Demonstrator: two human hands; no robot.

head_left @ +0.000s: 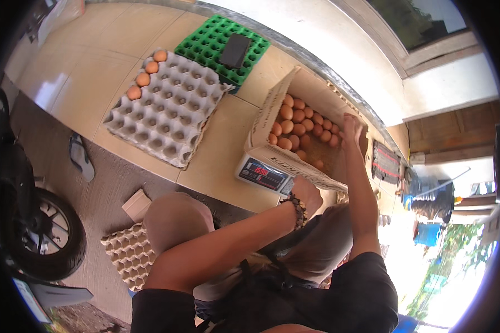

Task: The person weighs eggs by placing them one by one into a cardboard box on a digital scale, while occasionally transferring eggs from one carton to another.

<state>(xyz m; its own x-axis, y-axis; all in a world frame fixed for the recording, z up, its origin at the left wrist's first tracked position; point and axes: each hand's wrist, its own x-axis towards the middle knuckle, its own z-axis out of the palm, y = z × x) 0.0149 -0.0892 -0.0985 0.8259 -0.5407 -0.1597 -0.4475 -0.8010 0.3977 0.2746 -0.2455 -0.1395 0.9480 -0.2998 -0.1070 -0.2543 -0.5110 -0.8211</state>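
Observation:
A cardboard box (266, 119) with several brown eggs (299, 115) inside sits on a digital scale (263, 173) with a lit red display. My right hand (351, 131) is at the box's right end, its fingers curled over the wall there. Beside the scale, against the box's near side, my left hand (307, 195) is closed, with a beaded bracelet on its wrist. Its fingertips are hidden, so what it grips, if anything, cannot be seen. Left of the box lies a grey egg tray (172, 105) with several brown eggs (143, 80) along its far left edge.
A stack of green plastic egg trays (203, 41) bears a dark phone-like slab (235, 51). Below the tiled ledge (103, 119) are a sandal (81, 157), another egg tray (129, 255) and a motorcycle wheel (50, 233). A striped mat (386, 162) lies right of the box.

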